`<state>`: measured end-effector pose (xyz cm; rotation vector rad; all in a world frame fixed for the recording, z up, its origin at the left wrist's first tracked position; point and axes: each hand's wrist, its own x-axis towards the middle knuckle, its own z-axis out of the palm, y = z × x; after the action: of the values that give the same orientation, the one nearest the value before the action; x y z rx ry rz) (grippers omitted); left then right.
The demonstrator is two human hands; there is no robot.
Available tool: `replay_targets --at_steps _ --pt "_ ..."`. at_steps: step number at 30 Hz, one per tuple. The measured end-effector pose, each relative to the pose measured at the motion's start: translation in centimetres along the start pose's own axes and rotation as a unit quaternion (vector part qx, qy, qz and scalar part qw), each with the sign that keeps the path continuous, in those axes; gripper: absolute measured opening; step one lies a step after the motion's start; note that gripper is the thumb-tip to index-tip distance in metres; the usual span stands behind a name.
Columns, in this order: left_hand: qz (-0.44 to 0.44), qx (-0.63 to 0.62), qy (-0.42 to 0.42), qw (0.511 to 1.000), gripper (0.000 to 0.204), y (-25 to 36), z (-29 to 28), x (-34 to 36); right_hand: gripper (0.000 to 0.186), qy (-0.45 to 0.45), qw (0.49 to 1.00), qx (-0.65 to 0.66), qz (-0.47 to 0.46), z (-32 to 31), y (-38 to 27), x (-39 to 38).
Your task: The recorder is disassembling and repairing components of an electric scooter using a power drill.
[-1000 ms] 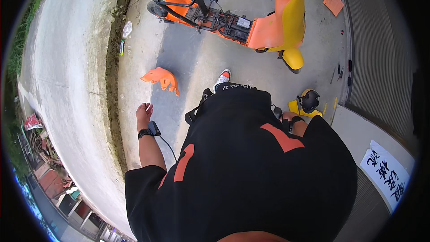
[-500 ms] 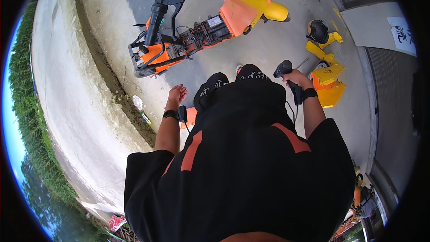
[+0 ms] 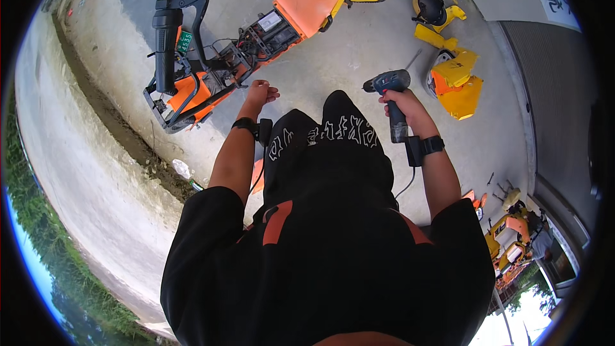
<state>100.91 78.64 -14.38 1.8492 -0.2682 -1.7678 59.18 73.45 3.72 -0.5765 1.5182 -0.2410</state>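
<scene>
My right hand (image 3: 400, 99) is clamped on the cordless drill (image 3: 389, 90); left hand (image 3: 259, 94) hangs loosely curled, empty, near the stripped scooter (image 3: 243, 51) upper left. I'd steady the frame before drilling.

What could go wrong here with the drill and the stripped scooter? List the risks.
1. The blue cordless drill sits in the right hand alone, so the bit may slip if it is used one-handed.
2. The empty left hand hovers near the orange and yellow scooter's exposed wiring; fingers could snag.
3. Loose yellow and orange body panels lie on the concrete by the feet, a likely trip hazard.
</scene>
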Motion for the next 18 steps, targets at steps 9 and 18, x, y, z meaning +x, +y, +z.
replay_targets --at_steps 9,18 --pt "0.375 0.232 0.102 0.892 0.016 -1.7 7.0 25.2 0.027 -0.092 0.986 0.117 0.075 3.8 10.8 17.6" --pt "0.606 0.326 0.122 0.715 0.012 -2.7 9.0 35.3 0.037 -0.115 0.986 0.105 -0.055 2.6 14.2 29.2"
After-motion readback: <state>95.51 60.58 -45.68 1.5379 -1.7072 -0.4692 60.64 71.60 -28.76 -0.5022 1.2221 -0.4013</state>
